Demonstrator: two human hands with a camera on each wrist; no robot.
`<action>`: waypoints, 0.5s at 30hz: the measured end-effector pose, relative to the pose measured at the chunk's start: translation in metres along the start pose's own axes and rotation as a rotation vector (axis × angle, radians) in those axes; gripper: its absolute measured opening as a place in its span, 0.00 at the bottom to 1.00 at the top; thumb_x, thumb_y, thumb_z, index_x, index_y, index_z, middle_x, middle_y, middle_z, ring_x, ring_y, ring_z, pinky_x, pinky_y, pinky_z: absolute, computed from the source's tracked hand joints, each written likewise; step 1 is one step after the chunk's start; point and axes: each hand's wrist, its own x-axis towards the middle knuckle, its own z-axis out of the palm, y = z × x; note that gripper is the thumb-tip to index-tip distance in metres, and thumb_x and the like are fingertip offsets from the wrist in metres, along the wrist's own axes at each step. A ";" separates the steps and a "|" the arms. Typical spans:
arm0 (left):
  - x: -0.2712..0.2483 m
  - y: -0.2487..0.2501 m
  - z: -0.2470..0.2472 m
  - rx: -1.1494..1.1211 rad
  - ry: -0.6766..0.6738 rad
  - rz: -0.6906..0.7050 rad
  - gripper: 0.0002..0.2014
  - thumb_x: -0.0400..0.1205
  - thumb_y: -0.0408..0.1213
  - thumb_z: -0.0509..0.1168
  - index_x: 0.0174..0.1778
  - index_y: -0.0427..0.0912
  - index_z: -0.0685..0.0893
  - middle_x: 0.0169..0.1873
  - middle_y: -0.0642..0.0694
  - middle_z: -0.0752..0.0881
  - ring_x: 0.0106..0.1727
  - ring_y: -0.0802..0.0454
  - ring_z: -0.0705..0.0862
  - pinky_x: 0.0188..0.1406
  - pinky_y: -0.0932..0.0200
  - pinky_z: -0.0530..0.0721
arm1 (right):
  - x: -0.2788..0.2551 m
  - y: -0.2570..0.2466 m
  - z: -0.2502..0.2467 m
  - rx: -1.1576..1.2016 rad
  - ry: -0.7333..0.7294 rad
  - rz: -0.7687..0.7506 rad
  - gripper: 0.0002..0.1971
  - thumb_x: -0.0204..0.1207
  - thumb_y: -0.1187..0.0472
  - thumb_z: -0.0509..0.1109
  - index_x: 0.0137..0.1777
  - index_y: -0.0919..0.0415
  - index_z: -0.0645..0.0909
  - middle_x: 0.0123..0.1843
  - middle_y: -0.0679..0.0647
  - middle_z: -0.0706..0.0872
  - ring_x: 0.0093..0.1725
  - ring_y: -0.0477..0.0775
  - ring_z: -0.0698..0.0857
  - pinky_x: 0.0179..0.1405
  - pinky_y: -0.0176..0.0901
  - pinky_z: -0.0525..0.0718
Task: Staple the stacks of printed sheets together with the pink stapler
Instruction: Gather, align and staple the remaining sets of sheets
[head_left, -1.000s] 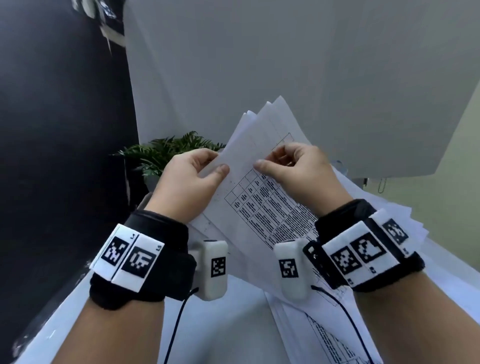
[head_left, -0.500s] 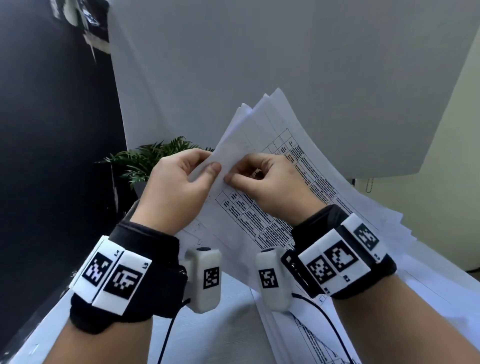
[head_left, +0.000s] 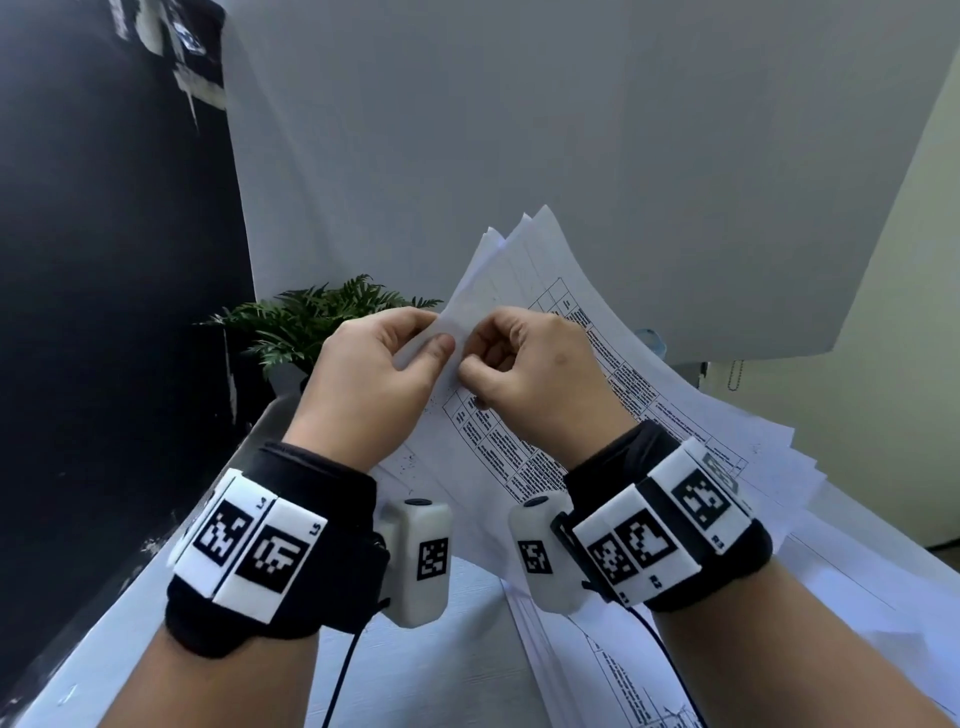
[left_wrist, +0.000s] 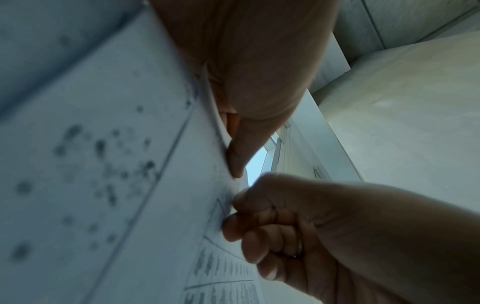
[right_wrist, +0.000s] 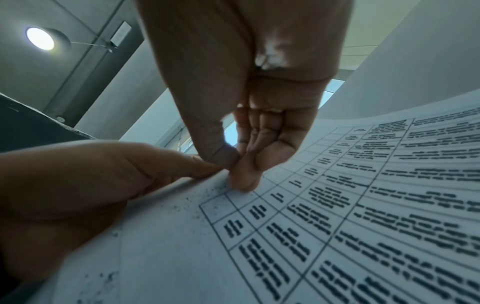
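A fanned stack of printed sheets with tables on them is held up off the table, its corner pointing up. My left hand pinches the stack's left edge between thumb and fingers, seen close in the left wrist view. My right hand is right beside it, fingers curled, thumb and forefinger pinching the top sheet at its edge. The two thumbs almost touch. No pink stapler shows in any view.
More printed sheets lie on the white table under my wrists. A green potted plant stands at the back left against a dark wall. A grey panel hangs behind the papers.
My right hand slid left along the top sheet until it met the left hand. Its fingers curled in tighter. The stack stayed raised.
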 end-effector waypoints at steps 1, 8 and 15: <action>0.000 -0.001 0.001 0.006 -0.006 -0.004 0.07 0.79 0.38 0.69 0.43 0.57 0.87 0.37 0.58 0.89 0.37 0.63 0.86 0.44 0.56 0.87 | 0.000 0.000 0.000 0.015 -0.005 0.002 0.03 0.68 0.62 0.71 0.35 0.61 0.83 0.27 0.53 0.86 0.31 0.53 0.87 0.38 0.48 0.85; 0.001 -0.005 -0.002 0.015 -0.030 -0.056 0.04 0.80 0.40 0.69 0.45 0.56 0.87 0.38 0.58 0.89 0.40 0.56 0.88 0.46 0.47 0.88 | 0.002 -0.006 -0.030 0.078 -0.057 0.061 0.04 0.71 0.64 0.69 0.36 0.57 0.79 0.30 0.51 0.85 0.35 0.55 0.88 0.39 0.46 0.86; 0.005 -0.017 -0.011 0.068 -0.003 -0.064 0.04 0.78 0.47 0.70 0.46 0.56 0.87 0.36 0.56 0.89 0.41 0.49 0.88 0.49 0.45 0.86 | -0.023 0.005 -0.119 0.005 -0.087 0.140 0.02 0.70 0.68 0.70 0.38 0.63 0.81 0.32 0.57 0.88 0.33 0.53 0.89 0.39 0.44 0.87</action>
